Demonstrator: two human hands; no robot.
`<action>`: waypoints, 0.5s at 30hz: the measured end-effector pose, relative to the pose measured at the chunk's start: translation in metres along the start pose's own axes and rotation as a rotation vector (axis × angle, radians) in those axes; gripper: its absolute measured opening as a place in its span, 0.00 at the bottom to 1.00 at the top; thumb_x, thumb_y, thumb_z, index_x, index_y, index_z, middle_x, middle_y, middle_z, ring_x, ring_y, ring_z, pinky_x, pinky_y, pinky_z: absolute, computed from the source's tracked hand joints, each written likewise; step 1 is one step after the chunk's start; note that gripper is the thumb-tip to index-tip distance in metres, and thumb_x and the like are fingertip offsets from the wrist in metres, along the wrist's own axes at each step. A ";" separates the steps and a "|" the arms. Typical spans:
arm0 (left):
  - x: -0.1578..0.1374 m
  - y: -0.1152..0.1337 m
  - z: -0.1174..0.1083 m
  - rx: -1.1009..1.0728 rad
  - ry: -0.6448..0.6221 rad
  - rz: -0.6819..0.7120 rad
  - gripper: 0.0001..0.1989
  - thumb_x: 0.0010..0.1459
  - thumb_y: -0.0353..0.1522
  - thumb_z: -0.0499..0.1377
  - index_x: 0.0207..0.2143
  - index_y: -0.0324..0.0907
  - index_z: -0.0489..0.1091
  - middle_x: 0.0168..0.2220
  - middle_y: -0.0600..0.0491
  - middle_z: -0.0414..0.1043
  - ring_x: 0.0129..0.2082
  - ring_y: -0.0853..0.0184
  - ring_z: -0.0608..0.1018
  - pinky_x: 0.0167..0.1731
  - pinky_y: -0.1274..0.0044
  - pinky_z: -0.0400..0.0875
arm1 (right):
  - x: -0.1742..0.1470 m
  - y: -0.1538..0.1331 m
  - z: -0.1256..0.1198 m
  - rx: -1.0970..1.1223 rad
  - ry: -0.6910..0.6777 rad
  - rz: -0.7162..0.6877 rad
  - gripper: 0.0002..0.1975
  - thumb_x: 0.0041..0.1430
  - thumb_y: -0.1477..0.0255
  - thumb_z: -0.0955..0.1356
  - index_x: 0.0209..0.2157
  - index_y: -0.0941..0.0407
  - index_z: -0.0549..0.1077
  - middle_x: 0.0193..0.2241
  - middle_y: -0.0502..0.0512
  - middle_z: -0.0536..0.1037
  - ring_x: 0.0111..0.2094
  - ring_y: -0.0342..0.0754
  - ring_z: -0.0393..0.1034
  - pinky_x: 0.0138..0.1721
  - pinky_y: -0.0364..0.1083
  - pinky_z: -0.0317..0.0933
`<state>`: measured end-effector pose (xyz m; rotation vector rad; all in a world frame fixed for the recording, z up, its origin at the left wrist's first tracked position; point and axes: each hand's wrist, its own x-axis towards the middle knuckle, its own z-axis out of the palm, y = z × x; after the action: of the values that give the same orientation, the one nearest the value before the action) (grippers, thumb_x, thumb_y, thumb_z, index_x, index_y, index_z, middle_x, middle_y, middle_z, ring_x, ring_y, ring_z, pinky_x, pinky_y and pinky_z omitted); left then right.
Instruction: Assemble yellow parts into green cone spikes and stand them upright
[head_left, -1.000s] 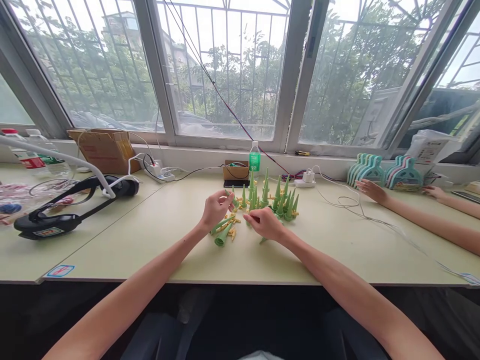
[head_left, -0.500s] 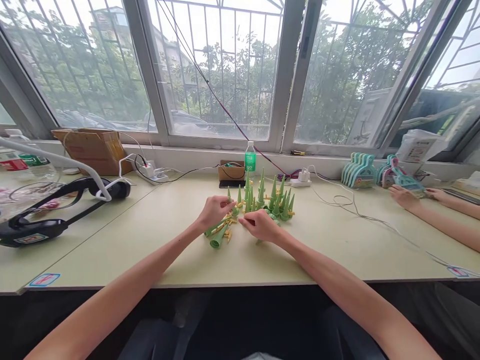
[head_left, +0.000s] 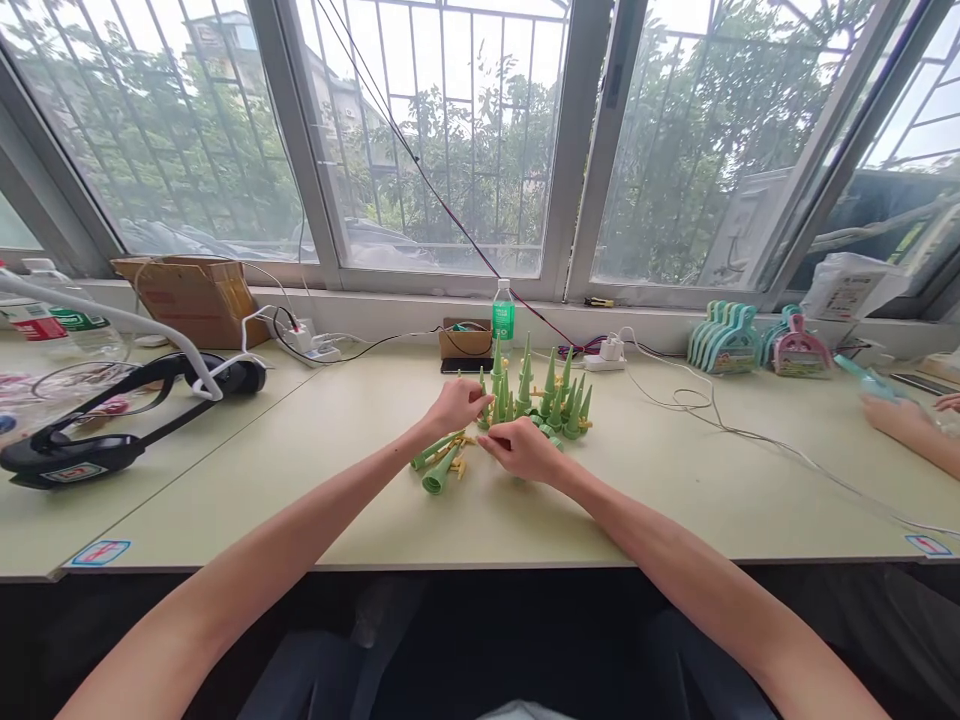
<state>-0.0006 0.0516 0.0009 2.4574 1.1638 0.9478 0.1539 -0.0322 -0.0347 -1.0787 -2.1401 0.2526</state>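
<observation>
My left hand (head_left: 457, 405) is closed in a pinch at the left edge of a cluster of upright green plastic cones (head_left: 526, 375). What its fingertips hold, if anything, is hidden. Close by on the right, my right hand (head_left: 521, 448) is also pinched, thumb and forefinger pressed together, in front of the cones; I cannot make out anything in it. Small yellow pieces (head_left: 460, 467) lie beside loose green cones (head_left: 435, 481) resting on their sides, nearer to me and left of the hands. More green parts partly show behind my right hand.
A green-liquid bottle (head_left: 503, 312), a small cardboard box (head_left: 466, 340) and a dark phone (head_left: 466, 366) stand behind the cones. A black headset (head_left: 75, 460) lies left. Cables (head_left: 720, 425) cross the right side, near hangers (head_left: 724, 340) and another person's hand (head_left: 896, 415).
My left hand has moved right and slightly away from me, closer to the cones. My right hand is almost still. The other person's hand has shifted right with a light-blue item.
</observation>
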 end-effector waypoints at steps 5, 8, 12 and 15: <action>-0.001 0.006 -0.005 -0.093 -0.096 -0.083 0.15 0.51 0.39 0.60 0.18 0.41 0.64 0.18 0.54 0.73 0.19 0.67 0.75 0.22 0.78 0.65 | 0.000 0.000 -0.001 0.017 -0.001 -0.008 0.23 0.64 0.65 0.62 0.17 0.56 0.52 0.15 0.44 0.51 0.21 0.40 0.40 0.23 0.42 0.43; -0.004 0.006 -0.014 -0.091 -0.102 -0.085 0.10 0.51 0.37 0.59 0.26 0.40 0.71 0.22 0.53 0.76 0.18 0.68 0.75 0.22 0.78 0.66 | -0.001 -0.001 -0.002 0.015 -0.014 -0.013 0.23 0.64 0.65 0.61 0.17 0.56 0.53 0.15 0.44 0.52 0.21 0.40 0.41 0.23 0.42 0.43; -0.006 0.000 -0.025 0.084 -0.022 -0.011 0.07 0.49 0.33 0.59 0.27 0.40 0.76 0.20 0.54 0.73 0.21 0.68 0.73 0.25 0.78 0.64 | -0.001 -0.003 -0.003 0.007 -0.021 -0.016 0.23 0.64 0.65 0.61 0.17 0.56 0.53 0.15 0.44 0.52 0.21 0.40 0.40 0.23 0.42 0.43; -0.006 -0.006 -0.027 0.185 -0.083 -0.009 0.08 0.47 0.29 0.58 0.25 0.42 0.78 0.17 0.54 0.69 0.20 0.67 0.70 0.23 0.77 0.61 | 0.000 -0.002 -0.002 0.005 -0.022 -0.019 0.23 0.64 0.65 0.61 0.17 0.56 0.53 0.15 0.44 0.51 0.21 0.40 0.40 0.23 0.42 0.43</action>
<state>-0.0243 0.0497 0.0155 2.6041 1.2851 0.7581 0.1540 -0.0341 -0.0323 -1.0568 -2.1671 0.2620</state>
